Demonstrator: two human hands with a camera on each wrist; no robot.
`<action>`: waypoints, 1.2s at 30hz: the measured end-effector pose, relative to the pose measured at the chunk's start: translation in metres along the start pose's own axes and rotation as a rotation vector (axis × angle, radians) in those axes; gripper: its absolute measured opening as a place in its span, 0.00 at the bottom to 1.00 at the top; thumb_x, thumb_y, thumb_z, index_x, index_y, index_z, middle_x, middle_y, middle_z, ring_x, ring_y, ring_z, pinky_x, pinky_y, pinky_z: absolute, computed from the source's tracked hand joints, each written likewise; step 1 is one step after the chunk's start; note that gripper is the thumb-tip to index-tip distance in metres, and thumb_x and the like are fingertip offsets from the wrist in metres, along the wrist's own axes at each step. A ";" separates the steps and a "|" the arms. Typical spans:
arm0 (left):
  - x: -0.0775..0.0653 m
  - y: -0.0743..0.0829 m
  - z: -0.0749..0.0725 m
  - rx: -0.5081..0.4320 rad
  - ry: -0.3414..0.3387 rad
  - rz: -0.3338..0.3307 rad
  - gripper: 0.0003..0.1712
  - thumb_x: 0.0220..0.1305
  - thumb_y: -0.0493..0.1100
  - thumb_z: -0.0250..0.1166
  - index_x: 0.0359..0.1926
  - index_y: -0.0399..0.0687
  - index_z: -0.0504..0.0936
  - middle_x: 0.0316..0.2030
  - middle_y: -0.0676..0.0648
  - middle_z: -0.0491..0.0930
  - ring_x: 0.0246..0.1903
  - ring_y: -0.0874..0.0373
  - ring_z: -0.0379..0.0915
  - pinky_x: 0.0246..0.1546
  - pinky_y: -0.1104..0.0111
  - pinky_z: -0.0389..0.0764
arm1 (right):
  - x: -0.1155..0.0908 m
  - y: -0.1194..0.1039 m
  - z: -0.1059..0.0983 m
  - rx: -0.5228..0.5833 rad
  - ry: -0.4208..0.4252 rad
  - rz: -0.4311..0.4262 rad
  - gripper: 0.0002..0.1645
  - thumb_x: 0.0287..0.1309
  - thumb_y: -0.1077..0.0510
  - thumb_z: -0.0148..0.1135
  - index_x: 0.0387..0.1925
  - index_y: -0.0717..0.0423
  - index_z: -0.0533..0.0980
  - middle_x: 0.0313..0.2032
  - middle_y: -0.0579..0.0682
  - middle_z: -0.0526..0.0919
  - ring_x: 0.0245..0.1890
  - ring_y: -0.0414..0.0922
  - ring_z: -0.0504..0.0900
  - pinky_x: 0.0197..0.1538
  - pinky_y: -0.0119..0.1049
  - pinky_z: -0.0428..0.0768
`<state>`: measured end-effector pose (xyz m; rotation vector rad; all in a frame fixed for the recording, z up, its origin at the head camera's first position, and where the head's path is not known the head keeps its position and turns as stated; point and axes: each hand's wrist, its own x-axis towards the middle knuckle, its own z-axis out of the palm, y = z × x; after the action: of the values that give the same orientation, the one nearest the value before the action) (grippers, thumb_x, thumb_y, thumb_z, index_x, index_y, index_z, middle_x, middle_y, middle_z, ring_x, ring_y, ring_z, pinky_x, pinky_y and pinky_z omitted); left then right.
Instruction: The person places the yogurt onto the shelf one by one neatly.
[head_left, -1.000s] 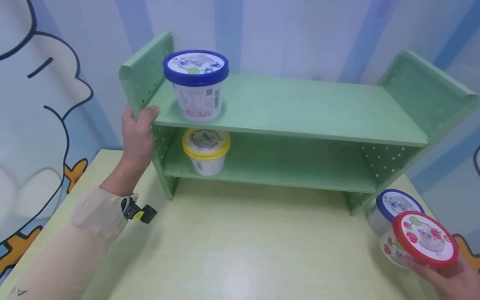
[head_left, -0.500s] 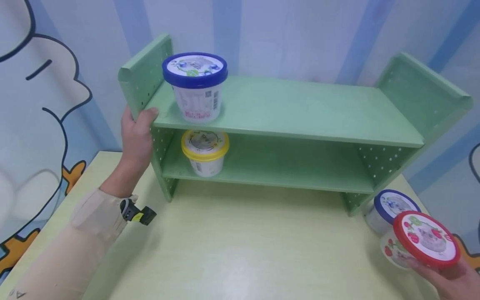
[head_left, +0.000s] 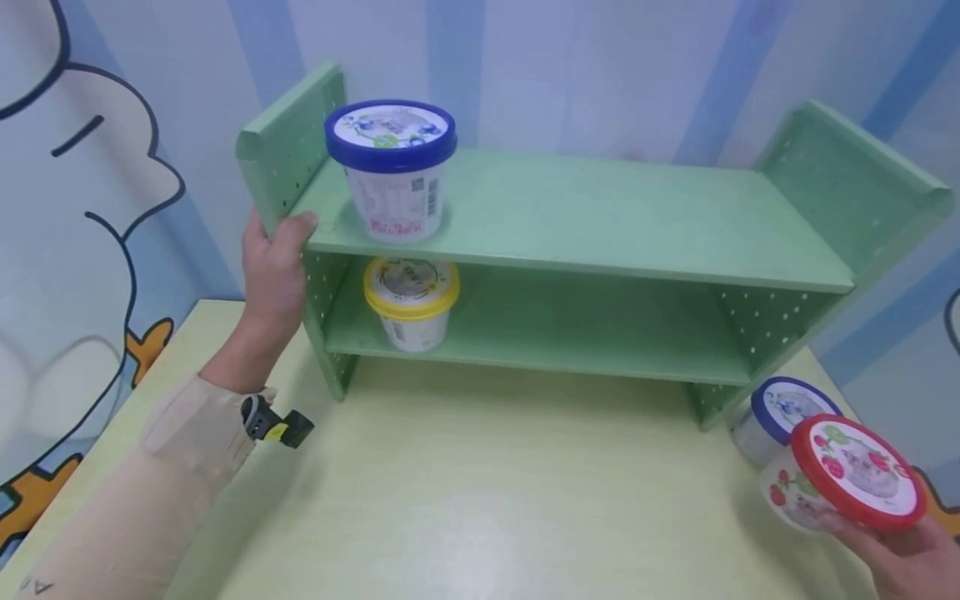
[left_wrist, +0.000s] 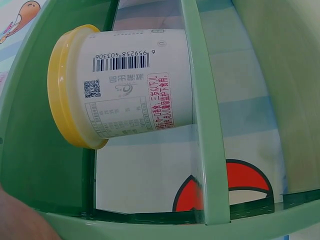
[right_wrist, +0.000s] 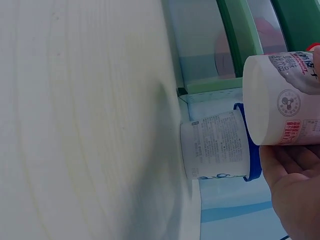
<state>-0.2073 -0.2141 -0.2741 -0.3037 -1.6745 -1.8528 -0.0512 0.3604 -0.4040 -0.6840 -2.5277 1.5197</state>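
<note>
My left hand (head_left: 273, 271) grips the left side panel of a green two-tier shelf (head_left: 585, 221), with the thumb over the front edge by the upper board. Close to that thumb, a white tub with a blue lid (head_left: 393, 200) stands on the upper board. Below it on the lower board is a yellow-lidded tub (head_left: 414, 325), its barcode side filling much of the left wrist view. At far right, my right hand (head_left: 903, 550) holds a red-lidded tub (head_left: 862, 471) with strawberry pictures, tilted and raised off the table. The right wrist view shows its bare white base.
Another blue-lidded tub (right_wrist: 217, 145) stands on the table beside the shelf's right leg, partly behind the held tub in the head view. The pale table (head_left: 480, 483) extends in front of the shelf. A blue striped wall (head_left: 525, 75) with cartoon drawings rises close behind.
The red-lidded tub has shifted very slightly right and up in my right hand. My left hand keeps its grip on the shelf, and the other tubs stay put.
</note>
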 end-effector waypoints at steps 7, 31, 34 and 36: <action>-0.001 0.000 0.000 0.009 -0.006 -0.003 0.17 0.65 0.39 0.53 0.55 0.41 0.72 0.43 0.44 0.75 0.44 0.54 0.71 0.51 0.64 0.68 | -0.004 -0.005 0.002 -0.016 0.008 0.012 0.43 0.69 0.46 0.55 0.77 0.38 0.46 0.70 0.51 0.57 0.63 0.57 0.55 0.31 0.15 0.71; -0.001 0.001 0.002 0.005 -0.003 -0.014 0.18 0.65 0.39 0.53 0.56 0.41 0.72 0.45 0.44 0.75 0.45 0.53 0.71 0.52 0.63 0.69 | -0.009 -0.014 0.011 0.290 0.148 0.096 0.41 0.67 0.55 0.60 0.75 0.33 0.54 0.72 0.40 0.58 0.71 0.43 0.54 0.66 0.29 0.59; -0.001 0.001 0.001 0.010 0.011 -0.021 0.18 0.65 0.39 0.53 0.55 0.41 0.72 0.44 0.44 0.75 0.44 0.53 0.71 0.51 0.63 0.69 | -0.008 -0.019 0.013 0.176 0.134 0.146 0.41 0.67 0.50 0.59 0.75 0.31 0.52 0.74 0.41 0.56 0.71 0.49 0.54 0.67 0.33 0.60; -0.001 0.000 0.000 0.012 0.021 -0.020 0.18 0.65 0.40 0.53 0.55 0.41 0.73 0.44 0.44 0.76 0.44 0.54 0.71 0.51 0.63 0.69 | -0.007 -0.022 0.014 0.078 0.112 0.155 0.42 0.67 0.46 0.57 0.76 0.32 0.50 0.74 0.44 0.55 0.69 0.53 0.56 0.61 0.31 0.68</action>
<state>-0.2063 -0.2134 -0.2742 -0.2628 -1.6802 -1.8534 -0.0567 0.3375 -0.3909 -0.9443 -2.3695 1.5693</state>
